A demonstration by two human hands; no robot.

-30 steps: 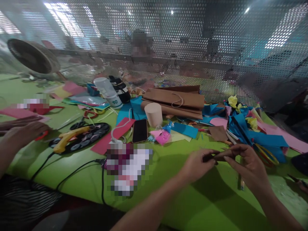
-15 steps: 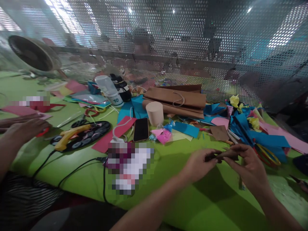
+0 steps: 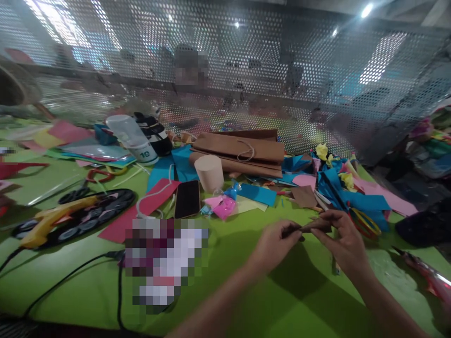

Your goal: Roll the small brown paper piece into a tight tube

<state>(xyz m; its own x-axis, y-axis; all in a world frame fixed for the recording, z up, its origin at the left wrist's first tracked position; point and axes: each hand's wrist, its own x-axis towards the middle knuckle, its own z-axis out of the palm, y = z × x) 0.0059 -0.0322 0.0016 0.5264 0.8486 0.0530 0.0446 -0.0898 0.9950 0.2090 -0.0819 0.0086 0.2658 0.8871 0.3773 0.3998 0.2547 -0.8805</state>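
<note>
Between my two hands is a small piece of brown paper (image 3: 322,227), raised a little above the green table (image 3: 243,286). The fingers of my left hand (image 3: 278,244) pinch its left end, and part of the paper is hidden behind them. My right hand (image 3: 343,239) pinches the right end between thumb and fingers. Just beyond my hands lies a flat brown paper square (image 3: 303,196). Close to my right hand are yellow-handled scissors (image 3: 366,221) among blue paper (image 3: 368,202). A thin stick (image 3: 337,267) lies beneath my right hand.
A phone (image 3: 187,199), a pale cylinder (image 3: 209,173) and folded brown paper (image 3: 239,148) lie ahead. To the left are a yellow glue gun (image 3: 56,220) with its cord, and a bottle (image 3: 134,141). A red-handled tool (image 3: 426,272) lies right. A perforated screen (image 3: 225,89) stands behind.
The view has swung to the right, so the table things sit further left and the other person's hands have left the picture. My hands keep holding the brown paper, now drawn slightly closer together.
</note>
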